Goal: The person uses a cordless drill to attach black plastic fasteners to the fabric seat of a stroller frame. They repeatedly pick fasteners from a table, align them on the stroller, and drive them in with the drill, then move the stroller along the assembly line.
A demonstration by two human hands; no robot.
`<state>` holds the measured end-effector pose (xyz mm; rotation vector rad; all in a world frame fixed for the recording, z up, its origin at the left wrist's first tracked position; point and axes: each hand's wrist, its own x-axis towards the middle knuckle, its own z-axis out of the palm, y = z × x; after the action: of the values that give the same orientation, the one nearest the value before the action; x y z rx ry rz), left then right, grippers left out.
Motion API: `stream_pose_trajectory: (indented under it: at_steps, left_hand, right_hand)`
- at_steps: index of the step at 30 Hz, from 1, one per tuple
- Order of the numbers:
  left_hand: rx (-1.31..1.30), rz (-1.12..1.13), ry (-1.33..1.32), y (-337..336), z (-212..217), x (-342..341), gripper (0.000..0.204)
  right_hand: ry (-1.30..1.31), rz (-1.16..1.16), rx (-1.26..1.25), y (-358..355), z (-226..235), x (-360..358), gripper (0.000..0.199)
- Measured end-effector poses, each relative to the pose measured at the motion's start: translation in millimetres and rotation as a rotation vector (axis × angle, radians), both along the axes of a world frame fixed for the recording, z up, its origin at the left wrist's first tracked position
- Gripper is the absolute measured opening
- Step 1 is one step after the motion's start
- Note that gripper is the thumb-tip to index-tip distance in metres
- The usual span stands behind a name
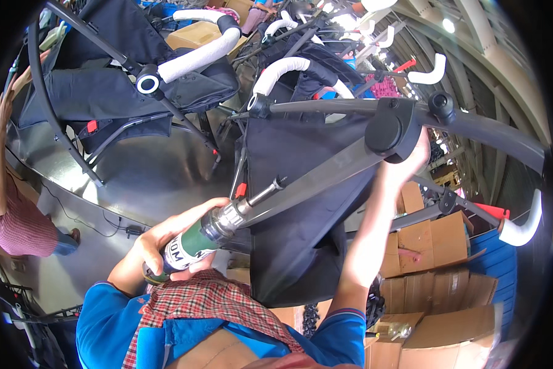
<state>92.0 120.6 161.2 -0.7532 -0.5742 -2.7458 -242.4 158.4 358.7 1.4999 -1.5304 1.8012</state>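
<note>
My left hand (156, 249) is wrapped round a green power screwdriver (193, 243) with a silver collar. Its long bit (270, 189) points up and right, beside the grey tube of a stroller frame (325, 172). The bit's tip looks apart from any screw. My right hand (416, 157) grips the frame at its round black hinge (384, 134) from behind; the hinge hides most of its fingers. Black fabric (307, 227) hangs from this frame in front of me. A red clip (240, 190) shows just past the screwdriver.
Another stroller (116, 92) with a white-wrapped handle stands on the shiny metal table (135, 178) at the left. A co-worker's arm (3, 141) reaches toward it. More strollers stand at the back. Cardboard boxes (436, 246) and a blue panel (494, 270) are at the right.
</note>
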Motion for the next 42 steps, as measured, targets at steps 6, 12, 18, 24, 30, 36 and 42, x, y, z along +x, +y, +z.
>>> stream_pose_trajectory:
  at_steps: [6, 12, 18, 24, 30, 36, 42]
  left_hand:
    - [0.048, 0.002, -0.020, 6, 2, -6, 0.127]
    - [-0.023, 0.081, -0.102, 7, 13, -8, 0.127]
    - [-0.067, 0.081, -0.049, -2, 25, -10, 0.126]
    - [-0.275, 0.292, -0.121, -8, 53, -24, 0.120]
    - [-0.475, 0.442, -0.149, -13, 70, -38, 0.118]
    - [-0.531, 0.411, -0.158, -11, 89, -43, 0.116]
    - [-0.635, 0.464, -0.135, -10, 91, -46, 0.114]
  right_hand:
    - [-0.168, 0.227, -0.131, 8, -28, 64, 0.034]
    - [0.337, 0.042, 0.282, 10, 16, 60, 0.042]
    - [0.377, 0.872, 0.267, -26, 18, 50, 0.038]
    - [0.184, 0.750, 0.373, -27, 15, 61, 0.034]
    - [0.273, 0.262, 0.273, 7, 12, 62, 0.031]
    - [0.260, 0.477, 0.339, 17, 22, 52, 0.035]
    - [0.353, 0.516, 0.387, 19, 26, 37, 0.038]
